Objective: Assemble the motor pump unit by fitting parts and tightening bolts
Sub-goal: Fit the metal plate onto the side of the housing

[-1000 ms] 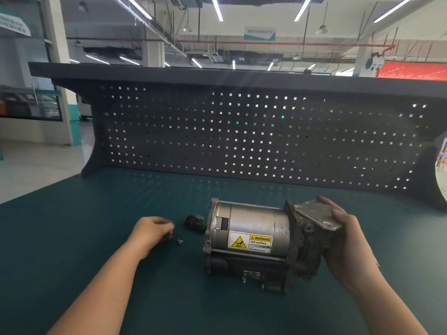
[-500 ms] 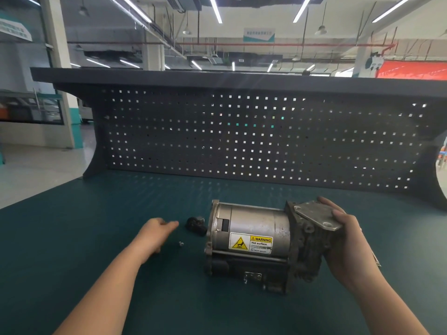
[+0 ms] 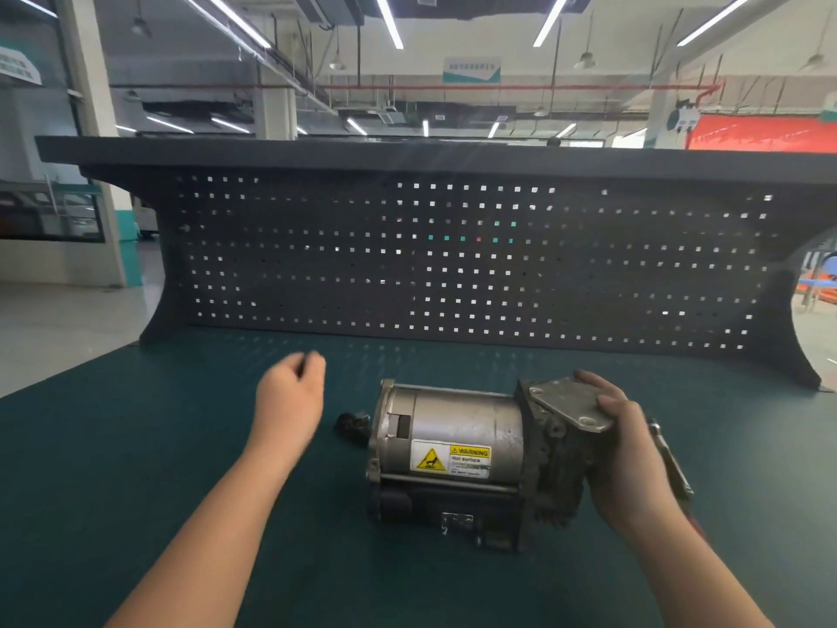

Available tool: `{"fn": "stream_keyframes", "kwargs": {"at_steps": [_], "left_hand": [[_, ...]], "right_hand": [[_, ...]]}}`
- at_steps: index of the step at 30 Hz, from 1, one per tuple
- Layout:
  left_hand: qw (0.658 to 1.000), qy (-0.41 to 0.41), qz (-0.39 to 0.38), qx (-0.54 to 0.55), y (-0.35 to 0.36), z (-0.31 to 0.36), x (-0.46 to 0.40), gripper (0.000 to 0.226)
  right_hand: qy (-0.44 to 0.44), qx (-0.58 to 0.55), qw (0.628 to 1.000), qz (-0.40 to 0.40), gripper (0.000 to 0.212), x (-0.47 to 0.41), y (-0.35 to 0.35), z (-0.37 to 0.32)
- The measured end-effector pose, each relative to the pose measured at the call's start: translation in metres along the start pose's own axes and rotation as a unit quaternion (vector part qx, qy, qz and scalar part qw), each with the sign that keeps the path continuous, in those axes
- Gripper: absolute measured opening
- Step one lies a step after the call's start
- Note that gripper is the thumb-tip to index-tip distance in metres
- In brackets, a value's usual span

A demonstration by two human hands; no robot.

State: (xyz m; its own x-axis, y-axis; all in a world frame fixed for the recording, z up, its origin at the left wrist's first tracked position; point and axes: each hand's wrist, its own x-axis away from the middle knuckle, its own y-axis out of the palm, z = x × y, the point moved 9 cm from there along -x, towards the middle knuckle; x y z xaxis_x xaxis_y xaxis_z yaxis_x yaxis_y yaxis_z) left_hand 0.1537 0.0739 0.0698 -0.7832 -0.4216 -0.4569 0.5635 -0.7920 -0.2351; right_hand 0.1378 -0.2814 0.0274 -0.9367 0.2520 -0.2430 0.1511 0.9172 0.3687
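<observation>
While the motor pump unit (image 3: 457,455) lies on its side on the dark green bench top (image 3: 113,469), its right end is grasped by the right hand (image 3: 629,460): the thumb is laid on the flat grey mounting plate (image 3: 568,403) at the top of the pump end, and fingertips are seen curling over the plate's far edge. The palm is set against the dark cast pump housing (image 3: 557,473) below that plate. Just behind the right wrist a slim tool with a dark shaft and a reddish part (image 3: 675,469) is seen lying on the bench; what kind of tool it is cannot be told.

The left hand (image 3: 290,396) is held above the bench, to the left of the unit and apart from it, with its fingers curled inward and blurred by motion. Whether anything is pinched between them cannot be told.

Between the left hand and the unit, a small black part (image 3: 351,423) is found on the bench, just beside the silver end flange of the motor. On the near face of the silver motor cylinder a white and yellow warning label (image 3: 450,459) is fixed, reading "WARNING Hot surface". Under the cylinder a black base with a small metal bracket (image 3: 456,521) is seen.

Behind the bench a black perforated back panel (image 3: 453,265) is raised, capped by a dark shelf (image 3: 407,151).
</observation>
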Motion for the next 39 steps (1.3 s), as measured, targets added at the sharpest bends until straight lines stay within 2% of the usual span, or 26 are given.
{"fn": "stream_keyframes", "kwargs": {"at_steps": [2, 4, 5, 7, 8, 14, 17, 21, 25, 27, 31, 36, 39], "left_hand": [[0.978, -0.015, -0.070, 0.196, 0.021, 0.040, 0.014, 0.038], [0.950, 0.006, -0.162, 0.265, 0.052, 0.080, 0.032, 0.037], [0.950, 0.048, -0.187, 0.245, 0.066, 0.101, 0.041, 0.037], [0.957, 0.159, -0.195, 0.143, 0.090, 0.138, 0.053, 0.040], [0.958, 0.189, -0.195, 0.095, 0.104, 0.149, 0.057, 0.041], [0.956, 0.119, -0.257, -0.076, 0.159, 0.125, 0.052, 0.042], [0.945, 0.106, -0.274, -0.140, 0.164, 0.118, 0.050, 0.039], [0.926, 0.110, -0.249, -0.262, 0.167, 0.119, 0.057, 0.037], [0.938, 0.110, -0.168, -0.282, 0.142, 0.118, 0.062, 0.038], [0.943, 0.123, -0.153, -0.268, 0.133, 0.120, 0.068, 0.039], [0.947, 0.151, -0.171, -0.228, 0.132, 0.123, 0.072, 0.040], [0.936, 0.147, -0.232, -0.218, 0.148, 0.114, 0.062, 0.037], [0.938, 0.158, -0.227, -0.211, 0.147, 0.114, 0.061, 0.037]], "right_hand": [[-0.022, 0.033, 0.999, 0.033, 0.033, 0.006, 0.000, -0.003], [-0.027, 0.043, 0.997, 0.056, 0.036, 0.014, 0.000, -0.002], [-0.034, 0.041, 0.996, 0.066, 0.036, 0.017, 0.000, -0.002], [-0.061, 0.042, 0.993, 0.091, 0.036, 0.025, 0.000, -0.007], [-0.072, 0.041, 0.991, 0.103, 0.036, 0.029, 0.000, -0.009], [-0.082, 0.052, 0.988, 0.122, 0.039, 0.036, 0.000, -0.011], [-0.131, 0.096, 0.978, 0.131, 0.039, 0.037, -0.003, -0.022], [-0.156, 0.082, 0.974, 0.141, 0.036, 0.038, -0.005, -0.023], [-0.162, 0.117, 0.976, 0.092, 0.025, 0.033, 0.006, -0.026], [-0.155, 0.130, 0.978, 0.061, 0.024, 0.033, 0.015, -0.024], [-0.145, 0.140, 0.979, 0.027, 0.026, 0.031, 0.017, -0.025], [-0.110, 0.123, 0.986, 0.030, 0.024, 0.029, 0.009, -0.022], [-0.120, 0.147, 0.982, 0.021, 0.022, 0.027, 0.011, -0.027]]}}
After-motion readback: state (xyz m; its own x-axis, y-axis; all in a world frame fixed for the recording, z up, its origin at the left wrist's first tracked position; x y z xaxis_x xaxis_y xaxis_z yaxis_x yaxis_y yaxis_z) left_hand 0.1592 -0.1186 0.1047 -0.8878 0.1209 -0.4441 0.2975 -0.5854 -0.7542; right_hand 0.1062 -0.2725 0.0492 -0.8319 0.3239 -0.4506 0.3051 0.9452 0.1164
